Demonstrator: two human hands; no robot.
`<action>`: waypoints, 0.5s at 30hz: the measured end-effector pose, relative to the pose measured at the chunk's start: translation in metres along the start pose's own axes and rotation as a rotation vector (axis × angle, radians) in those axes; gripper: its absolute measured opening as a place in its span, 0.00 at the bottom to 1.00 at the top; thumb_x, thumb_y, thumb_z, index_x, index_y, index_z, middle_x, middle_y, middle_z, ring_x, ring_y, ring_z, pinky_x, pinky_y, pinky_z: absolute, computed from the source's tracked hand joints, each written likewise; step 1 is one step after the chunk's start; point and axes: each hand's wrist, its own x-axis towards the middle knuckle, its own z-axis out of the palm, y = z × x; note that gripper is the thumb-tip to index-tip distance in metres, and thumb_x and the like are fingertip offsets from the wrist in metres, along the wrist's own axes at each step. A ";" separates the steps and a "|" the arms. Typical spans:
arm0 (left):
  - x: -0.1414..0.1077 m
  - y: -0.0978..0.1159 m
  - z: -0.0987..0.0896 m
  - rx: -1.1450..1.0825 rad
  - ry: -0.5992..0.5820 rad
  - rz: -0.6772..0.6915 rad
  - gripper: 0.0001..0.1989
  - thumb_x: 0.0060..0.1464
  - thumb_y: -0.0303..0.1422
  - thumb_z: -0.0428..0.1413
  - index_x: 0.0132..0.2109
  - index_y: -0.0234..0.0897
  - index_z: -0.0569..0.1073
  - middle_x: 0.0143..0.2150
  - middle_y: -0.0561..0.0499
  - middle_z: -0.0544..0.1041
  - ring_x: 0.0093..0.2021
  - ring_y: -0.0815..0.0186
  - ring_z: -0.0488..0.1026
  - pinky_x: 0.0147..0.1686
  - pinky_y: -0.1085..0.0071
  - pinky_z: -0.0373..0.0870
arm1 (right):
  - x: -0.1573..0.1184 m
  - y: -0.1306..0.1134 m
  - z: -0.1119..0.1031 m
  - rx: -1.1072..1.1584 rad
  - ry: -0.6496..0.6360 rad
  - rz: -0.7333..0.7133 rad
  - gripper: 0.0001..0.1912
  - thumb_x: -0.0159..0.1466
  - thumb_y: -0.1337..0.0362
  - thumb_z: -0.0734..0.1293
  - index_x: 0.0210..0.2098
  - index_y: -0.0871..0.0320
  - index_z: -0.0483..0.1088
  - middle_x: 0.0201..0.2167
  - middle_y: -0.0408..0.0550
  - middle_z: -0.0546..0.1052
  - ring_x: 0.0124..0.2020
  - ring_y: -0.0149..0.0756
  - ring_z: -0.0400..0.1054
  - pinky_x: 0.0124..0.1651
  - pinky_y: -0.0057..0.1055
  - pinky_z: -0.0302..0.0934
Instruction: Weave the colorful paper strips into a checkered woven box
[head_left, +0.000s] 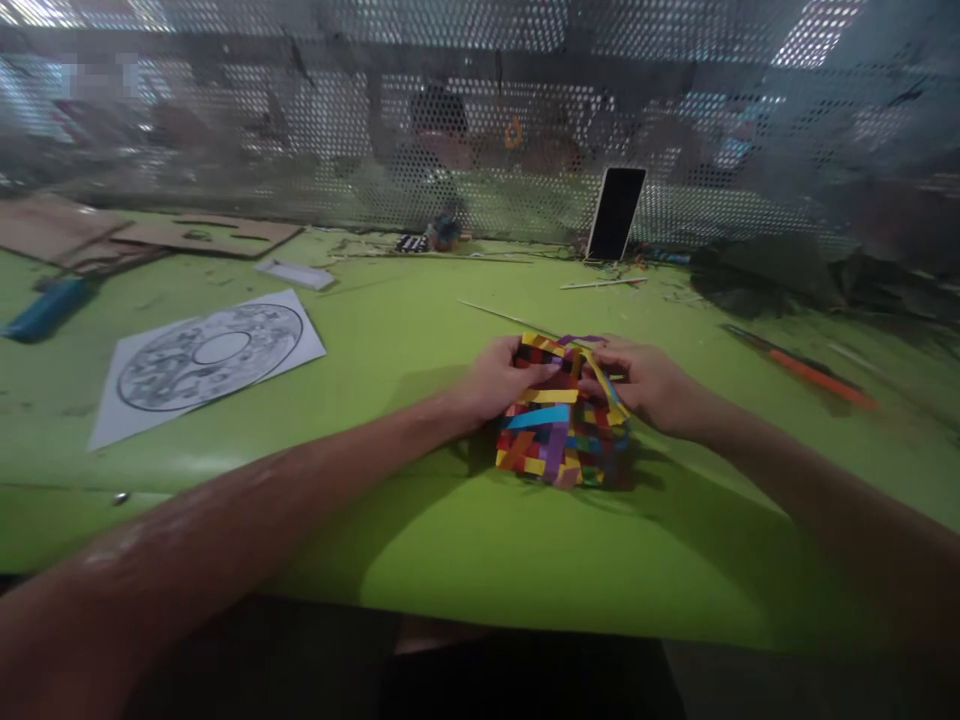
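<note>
A small box-shaped weave of coloured strips (pixel 534 442), in red, yellow, blue, purple and orange, stands on the green table in front of me. My left hand (pixel 496 382) grips its left side, the thumb lying over the top edge. At the upper right, my right hand (pixel 637 380) has its fingers bent around a loose yellow strip (pixel 606 388) that sticks out from the weave. Some of the right fingertips are hidden behind the strips. A thin pale stick (pixel 502 318) lies just behind the weave.
A phone (pixel 616 215) leans upright against the perforated metal screen (pixel 337 130). On the right lies an orange-handled tool (pixel 821 378). To the left are a printed circular drawing (pixel 221 348), a blue object (pixel 49 308) and brown cardboard (pixel 217 236). The green table's (pixel 480 590) front edge is near me.
</note>
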 end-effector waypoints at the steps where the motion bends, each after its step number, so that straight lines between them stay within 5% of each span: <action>1: 0.000 0.000 0.000 0.015 -0.003 0.007 0.05 0.54 0.27 0.66 0.38 0.32 0.79 0.37 0.46 0.83 0.32 0.65 0.78 0.38 0.66 0.77 | 0.001 -0.001 0.000 0.012 -0.004 -0.004 0.09 0.59 0.56 0.73 0.28 0.54 0.78 0.34 0.51 0.76 0.38 0.46 0.69 0.46 0.40 0.66; 9: 0.001 -0.001 -0.001 0.058 -0.051 0.055 0.05 0.53 0.26 0.65 0.38 0.31 0.79 0.38 0.45 0.83 0.34 0.64 0.78 0.38 0.67 0.76 | 0.005 -0.003 -0.003 -0.055 -0.053 -0.044 0.03 0.59 0.65 0.71 0.29 0.53 0.79 0.35 0.48 0.79 0.41 0.44 0.71 0.49 0.38 0.66; 15: 0.004 -0.005 -0.004 -0.010 -0.158 0.073 0.15 0.46 0.32 0.71 0.40 0.30 0.80 0.37 0.45 0.83 0.34 0.64 0.78 0.37 0.68 0.75 | 0.003 -0.003 0.007 -0.195 0.047 -0.103 0.07 0.64 0.68 0.67 0.35 0.56 0.79 0.38 0.50 0.79 0.41 0.43 0.71 0.47 0.37 0.66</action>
